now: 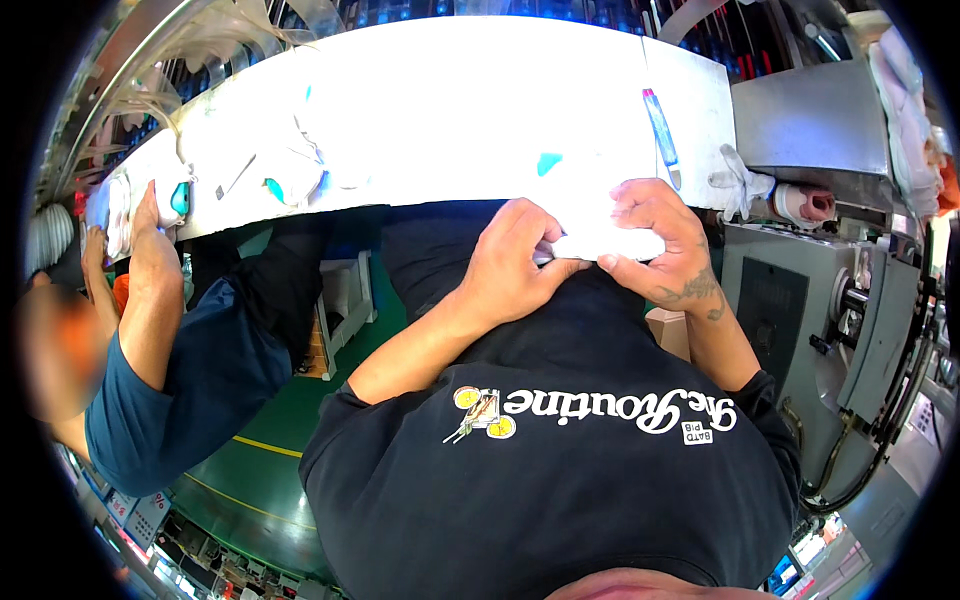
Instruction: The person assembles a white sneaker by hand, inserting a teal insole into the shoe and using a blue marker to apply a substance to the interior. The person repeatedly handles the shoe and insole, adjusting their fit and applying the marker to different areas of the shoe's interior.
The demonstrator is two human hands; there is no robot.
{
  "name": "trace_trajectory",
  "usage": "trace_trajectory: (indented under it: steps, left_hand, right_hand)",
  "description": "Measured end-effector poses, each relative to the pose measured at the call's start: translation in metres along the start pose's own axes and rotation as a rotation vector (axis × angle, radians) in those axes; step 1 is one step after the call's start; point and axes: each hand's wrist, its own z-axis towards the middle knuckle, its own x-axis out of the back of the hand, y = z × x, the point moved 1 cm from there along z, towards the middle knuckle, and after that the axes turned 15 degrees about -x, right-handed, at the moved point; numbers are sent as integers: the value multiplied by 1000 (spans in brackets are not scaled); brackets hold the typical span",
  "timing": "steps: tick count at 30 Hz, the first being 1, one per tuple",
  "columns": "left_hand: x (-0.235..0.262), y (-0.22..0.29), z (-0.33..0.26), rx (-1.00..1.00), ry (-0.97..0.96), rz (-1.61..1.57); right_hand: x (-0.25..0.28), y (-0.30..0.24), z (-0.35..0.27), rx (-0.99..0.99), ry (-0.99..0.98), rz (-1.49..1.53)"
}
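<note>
White bench (450,120): pen (661,128), perhaps plastic pieces (290,185).

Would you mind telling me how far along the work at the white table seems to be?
Done: nothing clearly finished shows. In hand: the left hand and right hand together pinch a white flat piece at the white table edge. Left: white-and-teal pieces and a pen-like tool lie untouched.

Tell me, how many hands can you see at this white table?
3: the person's left hand and right hand grip a white piece at the table's near edge; a co-worker's hand rests far left. Others may be hidden.
</note>
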Motion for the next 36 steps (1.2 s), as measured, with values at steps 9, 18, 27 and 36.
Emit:
trace_trajectory:
  steps: [9,18,27,36]
  left_hand:
    - [9,-21,19,42,-195,106]
    - [-35,-32,25,-23,-266,352]
    - [-8,-23,31,-38,-248,404]
    - [48,1,22,-201,17,-76]
  right_hand:
    - [2,-9,-7,-67,-57,-125]
    - [21,-5,-20,-660,-115,-447]
    - [22,-10,-18,-424,-5,-258]
    - [-75,-3,-6,36,169,196]
